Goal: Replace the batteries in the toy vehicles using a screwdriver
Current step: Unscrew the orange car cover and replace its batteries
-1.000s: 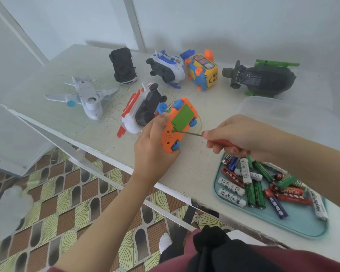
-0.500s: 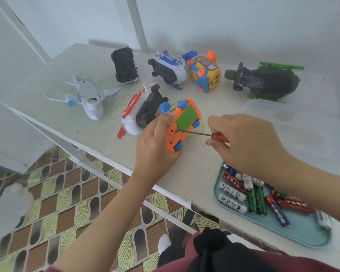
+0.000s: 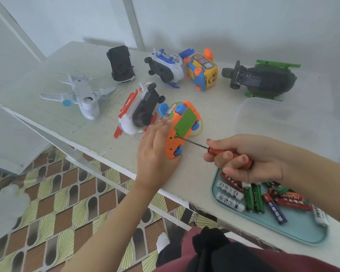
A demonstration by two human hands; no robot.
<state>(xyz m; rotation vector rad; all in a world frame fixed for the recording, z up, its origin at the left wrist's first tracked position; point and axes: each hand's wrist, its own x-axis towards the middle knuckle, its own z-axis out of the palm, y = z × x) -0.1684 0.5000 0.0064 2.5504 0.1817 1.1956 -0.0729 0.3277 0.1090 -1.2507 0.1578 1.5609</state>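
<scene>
The left hand [image 3: 157, 148] presses the upturned orange toy car [image 3: 173, 143] on the worktop [image 3: 194, 173], fingers fairly straight along its side. At the car's 4 o'clock, the right hand [image 3: 251, 156] grips the red screwdriver [image 3: 229, 153], tip apparently seated at a corner of the green battery cover [image 3: 185, 122].

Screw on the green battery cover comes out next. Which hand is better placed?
Right. The right hand grips the screwdriver, its tip at the screw by the near corner of the green battery cover. The left hand lies against the orange toy car, bracing it.
</scene>
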